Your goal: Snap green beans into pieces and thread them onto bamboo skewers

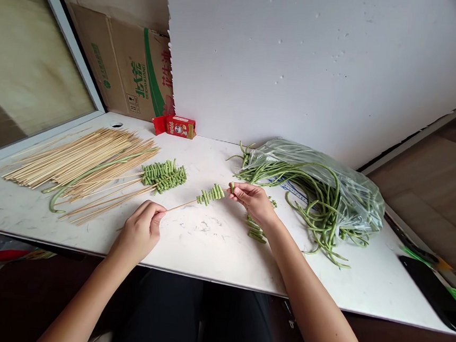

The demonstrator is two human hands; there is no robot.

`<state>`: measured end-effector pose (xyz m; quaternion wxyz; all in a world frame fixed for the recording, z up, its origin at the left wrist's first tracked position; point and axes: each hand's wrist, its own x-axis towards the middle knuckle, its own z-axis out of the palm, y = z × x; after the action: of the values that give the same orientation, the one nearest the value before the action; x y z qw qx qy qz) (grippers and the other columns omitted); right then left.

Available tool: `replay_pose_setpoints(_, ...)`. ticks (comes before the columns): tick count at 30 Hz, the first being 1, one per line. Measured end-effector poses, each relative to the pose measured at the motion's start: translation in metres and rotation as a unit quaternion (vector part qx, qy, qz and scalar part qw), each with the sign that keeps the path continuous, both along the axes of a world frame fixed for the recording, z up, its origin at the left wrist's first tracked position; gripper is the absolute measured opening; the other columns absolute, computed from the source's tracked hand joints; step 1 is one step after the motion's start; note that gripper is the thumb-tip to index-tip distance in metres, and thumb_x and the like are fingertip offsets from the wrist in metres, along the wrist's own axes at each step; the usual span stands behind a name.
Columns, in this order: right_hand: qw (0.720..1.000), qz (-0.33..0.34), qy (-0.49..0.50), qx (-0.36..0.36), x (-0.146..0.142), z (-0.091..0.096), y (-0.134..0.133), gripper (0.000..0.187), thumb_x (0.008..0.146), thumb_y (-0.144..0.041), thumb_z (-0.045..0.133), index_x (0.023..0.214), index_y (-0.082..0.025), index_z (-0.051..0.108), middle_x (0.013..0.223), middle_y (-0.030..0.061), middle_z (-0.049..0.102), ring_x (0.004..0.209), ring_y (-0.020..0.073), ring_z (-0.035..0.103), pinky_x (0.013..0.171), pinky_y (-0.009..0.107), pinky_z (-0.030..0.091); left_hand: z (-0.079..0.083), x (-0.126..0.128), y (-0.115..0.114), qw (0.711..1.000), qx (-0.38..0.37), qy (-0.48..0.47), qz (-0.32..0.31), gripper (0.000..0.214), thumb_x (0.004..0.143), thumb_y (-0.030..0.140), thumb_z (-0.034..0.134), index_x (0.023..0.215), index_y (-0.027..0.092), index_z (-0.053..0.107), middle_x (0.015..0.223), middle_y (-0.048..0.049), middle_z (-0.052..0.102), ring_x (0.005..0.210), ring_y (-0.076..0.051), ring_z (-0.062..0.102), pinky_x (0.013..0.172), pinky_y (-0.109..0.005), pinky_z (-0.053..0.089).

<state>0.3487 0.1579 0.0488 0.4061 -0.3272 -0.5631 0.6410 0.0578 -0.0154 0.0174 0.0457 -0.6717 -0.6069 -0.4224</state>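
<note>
My left hand (139, 231) is closed around a thin wooden skewer (181, 206), which slants up to the right above the table. Several short green bean pieces (210, 194) are threaded on it toward its far end. At that end my right hand (254, 202) pinches one more bean piece (232, 187) between thumb and fingers, at the skewer's tip. Loose cut bean pieces (255, 230) lie on the table under the right wrist, partly hidden by it. To the left, finished bean skewers (164, 176) lie stacked together, their bare sticks pointing toward the left.
A large pile of bare skewers (73, 157) covers the table's left side, with a long bean (92, 170) across it. Whole long beans (321, 200) spill from a plastic bag (354, 187) at right. Beyond stand a red box (180, 127) and a carton (121, 66). A phone (435, 290) lies far right.
</note>
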Motion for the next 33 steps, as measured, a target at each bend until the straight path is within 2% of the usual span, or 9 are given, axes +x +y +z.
replay_pose_setpoints(3, 1.000, 0.002, 0.002, -0.023, -0.002, -0.001, -0.001, 0.039, 0.070, -0.051, 0.096, 0.095, -0.023, 0.087, 0.094, 0.0068, 0.081, 0.079, 0.0162, 0.068, 0.082, 0.034, 0.057, 0.001, 0.000, 0.000, 1.000, 0.004, 0.004, 0.001, 0.015, 0.104, 0.014, 0.049, 0.094, 0.021, 0.059, 0.089, -0.0033, 0.064, 0.082, -0.019, 0.064, 0.078, -0.028, 0.050)
replay_pose_setpoints(13, 0.999, 0.012, -0.009, -0.035, -0.004, 0.002, -0.006, 0.035, 0.070, -0.050, 0.096, 0.090, -0.023, 0.086, 0.089, 0.0051, 0.079, 0.080, 0.0167, 0.067, 0.083, 0.034, 0.056, 0.002, 0.001, 0.000, 1.000, 0.005, 0.007, 0.004, 0.016, 0.104, 0.014, 0.049, 0.093, 0.021, 0.059, 0.087, -0.0036, 0.065, 0.081, -0.019, 0.065, 0.076, -0.029, 0.050)
replay_pose_setpoints(28, 0.999, 0.016, -0.028, -0.022, -0.007, 0.006, -0.009, 0.038, 0.070, -0.055, 0.095, 0.090, -0.024, 0.087, 0.092, 0.0058, 0.080, 0.080, 0.0172, 0.066, 0.079, 0.033, 0.055, 0.002, 0.000, 0.000, 1.000, -0.006, -0.001, 0.002, 0.017, 0.104, 0.014, 0.048, 0.093, 0.021, 0.059, 0.087, -0.0036, 0.064, 0.080, -0.019, 0.064, 0.076, -0.029, 0.050)
replay_pose_setpoints(33, 0.999, 0.019, -0.019, -0.023, -0.007, 0.009, -0.012, 0.035, 0.071, -0.053, 0.095, 0.090, -0.025, 0.087, 0.094, 0.0053, 0.080, 0.081, 0.0172, 0.066, 0.082, 0.033, 0.055, 0.001, -0.002, -0.001, 1.000, -0.009, -0.007, -0.004, 0.020, 0.104, 0.013, 0.047, 0.090, 0.021, 0.058, 0.086, -0.0030, 0.063, 0.080, -0.018, 0.064, 0.076, -0.028, 0.050)
